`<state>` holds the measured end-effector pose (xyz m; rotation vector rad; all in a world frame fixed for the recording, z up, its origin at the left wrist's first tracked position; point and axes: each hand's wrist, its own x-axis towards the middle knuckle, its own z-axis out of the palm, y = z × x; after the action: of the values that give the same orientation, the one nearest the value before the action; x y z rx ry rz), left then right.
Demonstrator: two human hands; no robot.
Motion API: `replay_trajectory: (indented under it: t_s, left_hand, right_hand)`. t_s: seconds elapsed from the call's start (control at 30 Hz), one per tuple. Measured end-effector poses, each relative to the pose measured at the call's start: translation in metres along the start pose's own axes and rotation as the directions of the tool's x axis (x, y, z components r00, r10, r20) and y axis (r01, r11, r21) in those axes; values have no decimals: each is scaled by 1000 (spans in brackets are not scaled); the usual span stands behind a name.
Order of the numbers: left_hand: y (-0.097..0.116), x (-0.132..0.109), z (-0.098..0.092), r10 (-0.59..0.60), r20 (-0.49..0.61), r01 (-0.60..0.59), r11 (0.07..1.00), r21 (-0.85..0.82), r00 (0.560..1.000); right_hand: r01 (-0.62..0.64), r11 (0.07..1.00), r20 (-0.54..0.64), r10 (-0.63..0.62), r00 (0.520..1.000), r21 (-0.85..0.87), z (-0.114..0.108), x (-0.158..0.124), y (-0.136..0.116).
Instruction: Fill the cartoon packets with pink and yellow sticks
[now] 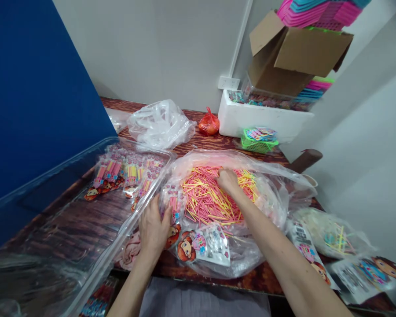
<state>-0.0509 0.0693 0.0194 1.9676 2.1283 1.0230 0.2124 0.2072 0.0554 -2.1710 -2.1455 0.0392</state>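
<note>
A large clear plastic bag point(277, 169) lies spread open on the wooden table, with a heap of thin pink and yellow sticks point(204, 196) in it. My right hand point(227, 181) is down at the heap's upper middle, fingers curled; what they grip is hidden. Left of the heap, my left hand point(154, 222) rests by the rim of a clear tub point(132, 224), touching the edge of a filled printed packet point(174, 200); its fingers are apart. Flat printed pouches point(214, 244) lie in front of the heap. Inside the tub are several filled packets point(132, 174).
Behind stand a crumpled clear bag point(163, 123), a red bag point(209, 123), a green basket point(259, 143) with cards and a white foam box point(264, 119) below a cardboard box point(280, 66). More pouches point(366, 277) and a bag of sticks point(333, 233) lie at right.
</note>
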Motion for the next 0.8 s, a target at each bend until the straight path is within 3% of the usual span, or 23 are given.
replay_trajectory:
  t_s: [0.23, 0.4, 0.63, 0.8]
  left_hand:
    - [7, -2, -6, 43, -4, -43, 998, -50, 999]
    - [11, -6, -12, 70, 9, -69, 995, -74, 998]
    - [22, -13, -20, 126, 14, -123, 984, -127, 992]
    - [39, -17, -26, 144, 5, -138, 961, -238, 990]
  right_hand:
    - [127, 982, 24, -125, 992, -140, 8, -9, -10]
    - [116, 982, -3, -117, 993, -151, 8, -10, -8]
    - [54, 998, -35, -55, 998, -30, -12, -12, 22]
    - [29, 986, -79, -16, 997, 164, -27, -24, 28]
